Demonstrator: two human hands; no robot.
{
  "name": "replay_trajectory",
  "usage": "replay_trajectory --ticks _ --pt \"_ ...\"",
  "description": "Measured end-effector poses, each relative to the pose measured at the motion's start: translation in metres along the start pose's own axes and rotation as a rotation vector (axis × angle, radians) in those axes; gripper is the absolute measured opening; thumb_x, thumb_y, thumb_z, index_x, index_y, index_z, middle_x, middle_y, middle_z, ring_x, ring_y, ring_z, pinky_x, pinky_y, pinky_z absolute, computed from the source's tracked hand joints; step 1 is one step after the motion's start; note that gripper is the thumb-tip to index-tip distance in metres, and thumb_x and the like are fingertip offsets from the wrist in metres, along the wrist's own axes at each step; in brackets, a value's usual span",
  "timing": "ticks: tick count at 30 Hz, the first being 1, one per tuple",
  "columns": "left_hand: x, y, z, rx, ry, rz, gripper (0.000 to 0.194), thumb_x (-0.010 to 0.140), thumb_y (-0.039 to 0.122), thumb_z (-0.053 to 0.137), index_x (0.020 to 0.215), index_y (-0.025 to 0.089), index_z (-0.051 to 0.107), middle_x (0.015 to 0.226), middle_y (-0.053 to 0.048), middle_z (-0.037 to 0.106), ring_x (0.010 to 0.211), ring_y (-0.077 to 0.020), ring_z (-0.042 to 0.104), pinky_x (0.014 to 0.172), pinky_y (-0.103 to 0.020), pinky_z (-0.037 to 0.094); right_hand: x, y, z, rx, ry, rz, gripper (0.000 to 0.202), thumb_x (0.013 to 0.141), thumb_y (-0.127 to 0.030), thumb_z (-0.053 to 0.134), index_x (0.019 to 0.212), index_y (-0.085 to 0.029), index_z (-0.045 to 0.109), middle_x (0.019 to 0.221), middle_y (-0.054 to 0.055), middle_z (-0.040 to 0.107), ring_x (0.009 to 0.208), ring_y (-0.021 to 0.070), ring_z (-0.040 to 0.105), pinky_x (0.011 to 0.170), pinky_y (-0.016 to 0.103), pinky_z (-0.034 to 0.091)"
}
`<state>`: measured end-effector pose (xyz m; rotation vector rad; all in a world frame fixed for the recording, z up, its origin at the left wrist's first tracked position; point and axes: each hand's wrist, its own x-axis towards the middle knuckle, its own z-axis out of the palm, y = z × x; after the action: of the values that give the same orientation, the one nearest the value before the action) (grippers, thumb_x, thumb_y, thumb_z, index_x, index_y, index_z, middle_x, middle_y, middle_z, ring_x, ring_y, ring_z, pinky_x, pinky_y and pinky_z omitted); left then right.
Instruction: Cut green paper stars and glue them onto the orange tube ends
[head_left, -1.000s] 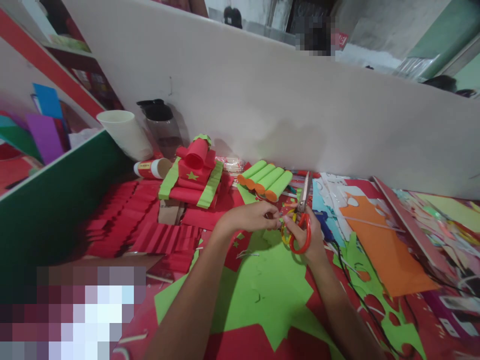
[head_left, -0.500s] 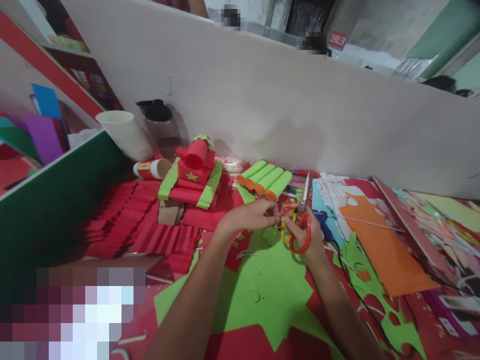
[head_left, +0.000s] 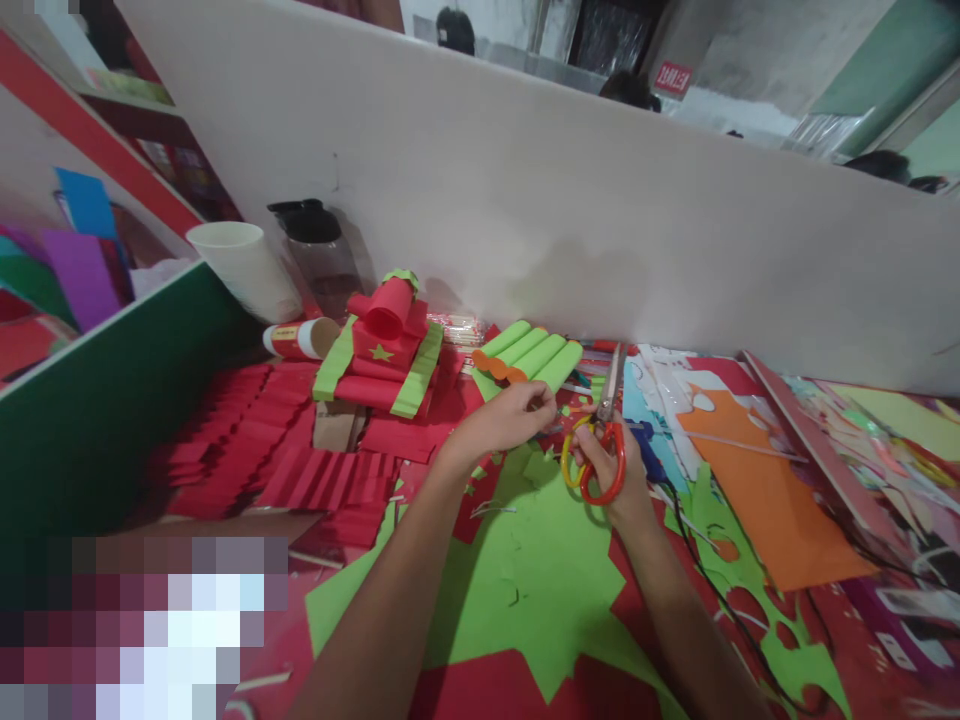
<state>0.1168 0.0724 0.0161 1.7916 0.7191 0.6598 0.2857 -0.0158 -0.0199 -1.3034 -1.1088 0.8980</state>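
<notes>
My right hand (head_left: 616,465) holds scissors (head_left: 611,385) with one red and one yellow handle, blades pointing away from me. Just left of it, my left hand (head_left: 517,412) is curled with fingertips together; whatever it may pinch is too small to make out. Both hands hover over a green star-shaped paper (head_left: 532,560) lying on red paper. Behind my left hand lie several green paper rolls (head_left: 529,350) with orange ends. Further left stands a red paper model (head_left: 382,350) with green strips and a small star.
Pleated red paper (head_left: 247,430), a white cup stack (head_left: 244,265) and a dark-lidded bottle (head_left: 319,250) are at the left. Orange paper (head_left: 765,490), green scraps (head_left: 795,640) and a black cable lie right. A pale partition (head_left: 480,180) rises behind; heads show beyond it.
My left hand has moved slightly up and left, away from the scissors' handles. The scissors and my right hand have barely moved.
</notes>
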Motion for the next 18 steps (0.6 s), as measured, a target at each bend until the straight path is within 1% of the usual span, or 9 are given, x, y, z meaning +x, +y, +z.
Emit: replay_trajectory --ticks 2,4,7,11,15,18 --pt "0.002 0.001 0.0 -0.016 0.092 -0.002 0.016 0.088 0.029 0.051 0.077 0.018 0.056 0.073 0.001 0.055 0.067 -0.0124 0.05 0.061 -0.024 0.04 -0.002 0.002 0.001 0.014 -0.088 -0.012 0.039 0.087 -0.05 0.065 0.114 -0.026 0.054 0.071 -0.004 0.056 0.055 0.0125 0.053 0.048 0.024 0.044" --pt "0.004 0.002 0.001 -0.051 0.177 -0.011 0.015 0.087 0.028 0.052 0.077 0.017 0.056 0.074 0.001 0.055 0.068 -0.0124 0.051 0.062 -0.024 0.04 -0.004 0.004 0.003 0.015 -0.164 -0.039 0.038 0.089 -0.054 0.06 0.115 -0.027 0.053 0.072 -0.003 0.055 0.055 0.0128 0.052 0.047 0.025 0.043" --pt "0.006 0.001 0.002 -0.12 0.272 -0.024 0.014 0.087 0.027 0.052 0.077 0.017 0.054 0.075 0.001 0.055 0.07 -0.0124 0.053 0.064 -0.024 0.043 -0.009 0.005 0.006 -0.036 -0.221 -0.044 0.034 0.092 -0.053 0.056 0.115 -0.028 0.053 0.07 -0.003 0.052 0.052 0.0127 0.049 0.047 0.026 0.041" --pt "0.008 0.003 0.005 -0.185 0.31 -0.036 0.013 0.086 0.025 0.052 0.077 0.017 0.054 0.076 0.001 0.055 0.07 -0.012 0.054 0.065 -0.024 0.045 -0.011 0.004 0.007 -0.123 -0.246 -0.029 0.031 0.094 -0.052 0.053 0.113 -0.028 0.054 0.061 -0.005 0.048 0.047 0.013 0.044 0.044 0.026 0.036" --pt "0.008 0.005 0.007 -0.195 0.32 -0.028 0.011 0.085 0.023 0.052 0.077 0.017 0.055 0.075 0.001 0.055 0.07 -0.0117 0.054 0.065 -0.023 0.045 -0.011 0.004 0.006 -0.158 -0.271 -0.015 0.04 0.091 -0.059 0.055 0.116 -0.027 0.055 0.058 -0.005 0.048 0.044 0.0134 0.042 0.042 0.027 0.034" --pt "0.009 0.005 0.008 -0.192 0.325 -0.012 0.011 0.085 0.023 0.053 0.075 0.017 0.054 0.073 0.002 0.052 0.068 -0.0111 0.051 0.063 -0.023 0.043 -0.013 0.0 0.008 -0.159 -0.25 0.002 0.041 0.091 -0.061 0.053 0.114 -0.027 0.055 0.057 -0.005 0.049 0.043 0.0131 0.042 0.04 0.026 0.031"
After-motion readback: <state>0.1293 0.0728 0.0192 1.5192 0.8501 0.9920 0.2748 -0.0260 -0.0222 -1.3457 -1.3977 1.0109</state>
